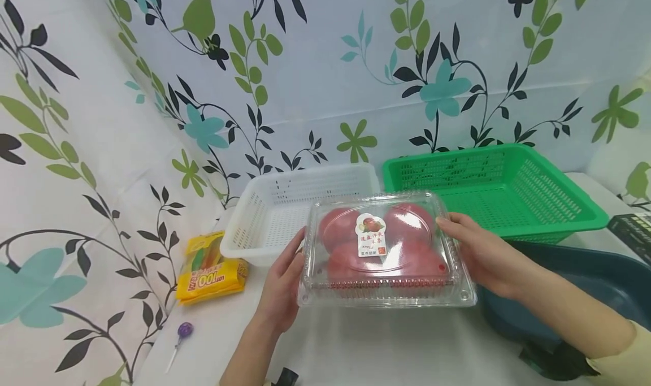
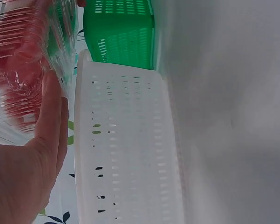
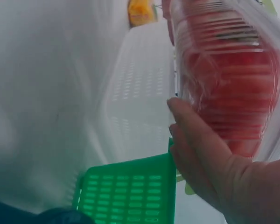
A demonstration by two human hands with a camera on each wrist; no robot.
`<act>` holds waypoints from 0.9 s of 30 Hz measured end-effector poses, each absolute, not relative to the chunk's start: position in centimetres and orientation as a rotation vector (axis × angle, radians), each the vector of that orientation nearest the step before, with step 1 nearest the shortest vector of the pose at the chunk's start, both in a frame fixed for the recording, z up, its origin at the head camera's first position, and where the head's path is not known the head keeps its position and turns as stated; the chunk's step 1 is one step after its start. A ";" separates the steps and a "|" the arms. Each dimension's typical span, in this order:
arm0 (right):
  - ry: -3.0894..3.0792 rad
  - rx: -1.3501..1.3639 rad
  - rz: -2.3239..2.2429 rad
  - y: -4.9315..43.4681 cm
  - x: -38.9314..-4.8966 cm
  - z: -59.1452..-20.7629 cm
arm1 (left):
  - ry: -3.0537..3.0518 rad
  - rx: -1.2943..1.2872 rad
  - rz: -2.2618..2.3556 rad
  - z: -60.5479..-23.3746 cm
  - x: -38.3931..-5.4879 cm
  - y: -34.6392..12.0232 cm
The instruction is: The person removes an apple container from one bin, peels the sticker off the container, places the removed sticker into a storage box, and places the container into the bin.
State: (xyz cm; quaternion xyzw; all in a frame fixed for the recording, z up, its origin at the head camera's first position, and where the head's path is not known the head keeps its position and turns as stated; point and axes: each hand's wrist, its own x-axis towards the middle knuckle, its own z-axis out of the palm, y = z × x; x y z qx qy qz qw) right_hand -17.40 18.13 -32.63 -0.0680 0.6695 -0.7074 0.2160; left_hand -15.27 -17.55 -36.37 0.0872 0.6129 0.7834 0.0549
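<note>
A clear plastic clamshell box (image 1: 386,295) of red apples (image 1: 343,228) is held up between both hands, its lid and white label (image 1: 372,236) facing the head camera. My left hand (image 1: 280,290) grips its left side; in the left wrist view, the fingers (image 2: 50,107) lie along the plastic. On the opposite side my right hand (image 1: 483,250) holds the edge, thumb at the lid's rim, with fingers (image 3: 196,135) against the box in the right wrist view. Behind the box stand a white basket (image 1: 239,228) and a green basket (image 1: 574,205), partly hidden by it.
A yellow packet (image 1: 211,270) lies at the left, with a purple lollipop (image 1: 185,330) nearer the front. At the right, a dark blue basin (image 1: 600,278) sits under the right forearm. A black box (image 1: 633,233) is at the far right edge. Patterned cloth (image 1: 315,92) hangs behind the table.
</note>
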 end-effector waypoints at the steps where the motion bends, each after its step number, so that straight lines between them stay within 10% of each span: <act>1: 1.875 -0.195 -1.942 18.2 -17.3 -32.7 | 1.866 0.259 2.372 -36.5 -15.1 -17.7; 27: 1.755 -0.297 -1.775 19.6 -15.5 -36.2 | 1.786 0.320 2.151 -38.6 -12.1 -20.3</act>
